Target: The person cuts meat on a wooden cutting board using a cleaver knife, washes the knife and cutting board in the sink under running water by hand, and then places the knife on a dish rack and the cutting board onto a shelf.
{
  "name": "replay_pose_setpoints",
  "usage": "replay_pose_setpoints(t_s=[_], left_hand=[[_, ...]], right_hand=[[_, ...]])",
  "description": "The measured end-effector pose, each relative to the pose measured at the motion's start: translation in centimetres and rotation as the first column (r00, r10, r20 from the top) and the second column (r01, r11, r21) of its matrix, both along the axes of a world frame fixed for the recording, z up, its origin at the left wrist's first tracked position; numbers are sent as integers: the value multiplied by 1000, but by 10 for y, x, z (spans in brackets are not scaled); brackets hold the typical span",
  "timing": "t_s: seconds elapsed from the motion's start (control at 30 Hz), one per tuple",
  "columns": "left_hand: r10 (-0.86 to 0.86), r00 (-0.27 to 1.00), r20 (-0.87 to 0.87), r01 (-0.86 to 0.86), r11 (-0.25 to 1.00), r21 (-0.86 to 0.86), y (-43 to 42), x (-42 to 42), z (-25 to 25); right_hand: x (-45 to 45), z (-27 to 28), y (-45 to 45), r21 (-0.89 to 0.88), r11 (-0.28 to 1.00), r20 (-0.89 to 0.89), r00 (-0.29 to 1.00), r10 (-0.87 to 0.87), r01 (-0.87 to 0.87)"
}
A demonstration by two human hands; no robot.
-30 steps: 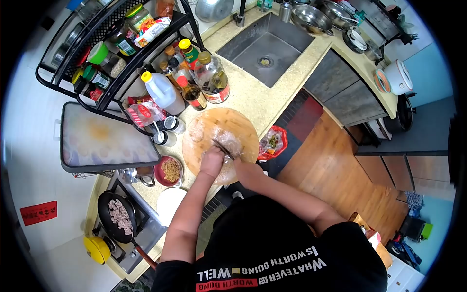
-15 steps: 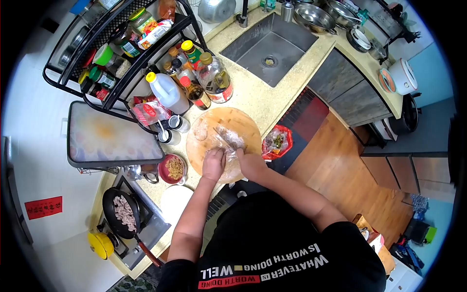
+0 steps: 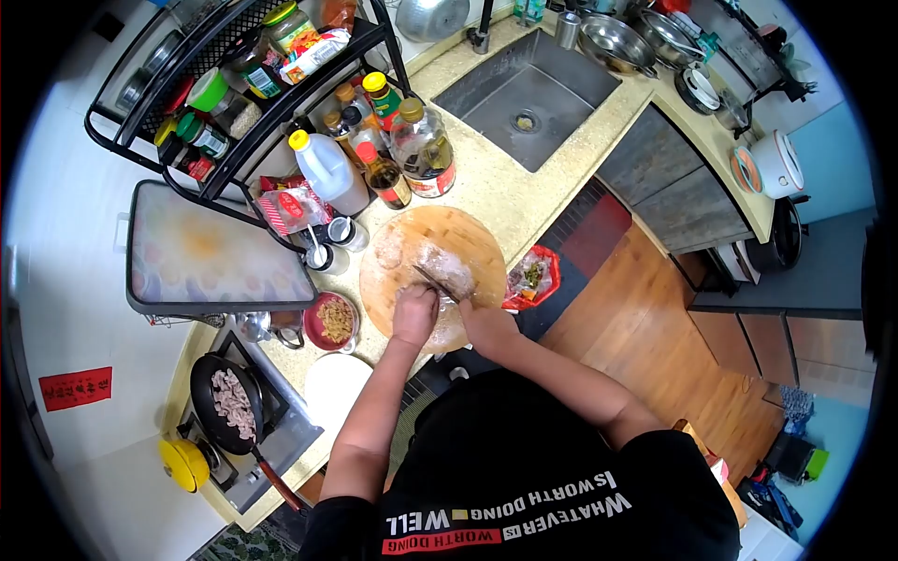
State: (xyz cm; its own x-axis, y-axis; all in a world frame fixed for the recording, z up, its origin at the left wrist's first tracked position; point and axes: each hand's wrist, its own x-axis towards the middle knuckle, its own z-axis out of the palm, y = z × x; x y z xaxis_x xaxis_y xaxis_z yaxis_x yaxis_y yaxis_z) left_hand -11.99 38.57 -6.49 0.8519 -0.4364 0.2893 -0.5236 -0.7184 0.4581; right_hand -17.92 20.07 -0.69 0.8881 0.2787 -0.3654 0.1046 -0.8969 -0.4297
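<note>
A round wooden cutting board (image 3: 393,245) lies on the counter in front of me. A whitish, frosty-looking heap (image 3: 447,269) is spread over its middle; I cannot tell what it is. My right hand (image 3: 488,329) is closed at the board's right side, around the near end of a knife (image 3: 432,280) whose dark, narrow blade slants up and left across the board. The handle is hidden in that hand. Just left of it, my left hand (image 3: 414,316) rests on the board with curled fingers, close to the blade. Whatever lies beneath its fingertips is hidden.
Left of the board stand a bowl of brown bits (image 3: 334,321), a white plate (image 3: 335,385) and a pan of sliced meat (image 3: 224,404) on the stove. Bottles (image 3: 383,173) and a rack (image 3: 253,112) line the back. A red-rimmed waste bag (image 3: 552,285) hangs right, below the sink (image 3: 524,103).
The view has shifted slightly. The knife blade has moved a little down and right on the board, and my right hand has moved down with it. My left hand stays nearly in place.
</note>
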Motion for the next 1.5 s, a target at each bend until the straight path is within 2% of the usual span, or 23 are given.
replay_pose_setpoints(t_s=[0.1,0.17,0.27,0.4,0.47,0.6,0.7,0.8,0.9,1.1,1.23,1.3,1.33,1.43,1.5], left_hand=[[4,999,-43,-2,999,34,2,0,-2],[-15,1000,-7,15,999,-31,2,3,-6],[-23,1000,15,24,999,-40,5,4,-9],[-32,999,7,32,999,-12,2,-2,-7],[-48,997,60,50,998,-38,2,-2,-5],[-47,995,91,53,997,-59,2,-3,0],[-51,998,31,50,999,9,4,0,-8],[-50,998,-45,52,997,58,7,-1,-8],[-42,999,-28,44,997,58,7,0,-11],[-128,989,-79,136,985,103,12,2,-10],[-135,988,-80,133,991,-19,10,2,10],[-124,991,-50,118,987,-109,14,-5,27],[-102,984,-148,87,991,-104,19,-7,31],[-55,990,-128,39,992,-121,25,-11,41],[-54,996,-76,49,997,-65,26,-12,43]], right_hand=[[1,4,-1,1,999,-36,999,-32,32],[2,10,-1,9,1000,-48,999,-23,24],[7,-14,0,55,996,-70,996,-60,64],[38,-19,11,111,991,17,997,-77,74],[32,-23,-1,130,986,15,994,-106,103],[14,13,-2,145,987,16,997,-74,71],[4,29,6,96,995,-46,999,1,3],[-1,15,5,105,994,-22,1000,-4,7],[-7,16,1,121,992,-40,999,-23,28],[24,-10,29,124,990,-51,997,-66,72],[32,-14,25,104,992,-55,997,-61,66],[27,-18,13,128,986,10,993,-114,111],[24,-20,10,143,982,39,990,-134,127],[23,-10,4,79,995,51,996,-73,69],[15,6,3,111,993,73,997,-36,28]])
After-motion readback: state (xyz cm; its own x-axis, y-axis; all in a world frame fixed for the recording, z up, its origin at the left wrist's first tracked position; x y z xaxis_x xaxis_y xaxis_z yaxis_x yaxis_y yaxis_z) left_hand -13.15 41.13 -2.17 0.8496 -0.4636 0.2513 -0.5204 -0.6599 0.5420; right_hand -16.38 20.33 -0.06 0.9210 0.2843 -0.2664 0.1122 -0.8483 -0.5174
